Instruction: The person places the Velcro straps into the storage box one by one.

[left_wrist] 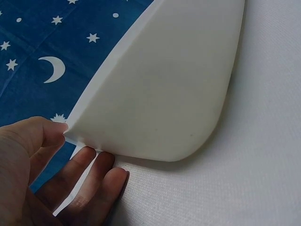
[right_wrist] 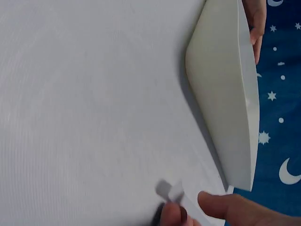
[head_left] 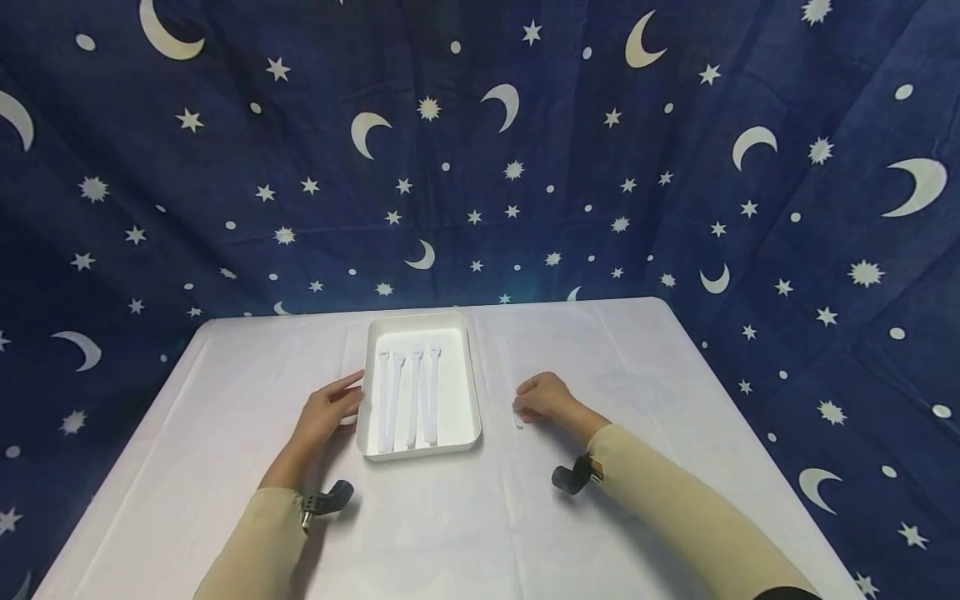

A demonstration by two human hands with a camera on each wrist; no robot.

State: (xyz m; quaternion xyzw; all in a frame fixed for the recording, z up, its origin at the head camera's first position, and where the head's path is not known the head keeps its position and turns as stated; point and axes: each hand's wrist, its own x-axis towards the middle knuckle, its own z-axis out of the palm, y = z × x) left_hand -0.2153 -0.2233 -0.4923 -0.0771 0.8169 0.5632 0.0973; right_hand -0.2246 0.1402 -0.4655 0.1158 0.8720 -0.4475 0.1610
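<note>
A white rectangular tray (head_left: 462, 392) holds several thin white straps (head_left: 414, 396), each with a wider head at its far end. My left hand (head_left: 330, 408) grips the tray's left side. In the left wrist view its thumb (left_wrist: 54, 129) touches the rim while bent fingers (left_wrist: 106, 162) meet the outer wall. Right of the tray, my right hand (head_left: 546, 397) pinches another white strap (head_left: 518, 419) near its closer end. That strap (right_wrist: 192, 205) shows between thumb and finger in the right wrist view; its far part is faint against the white cloth.
A white cloth covers the table (head_left: 420, 533). Beyond its back edge hangs a dark blue curtain (head_left: 465, 167) with moons and stars. Black wrist mounts (head_left: 573, 475) stick out from both sleeves.
</note>
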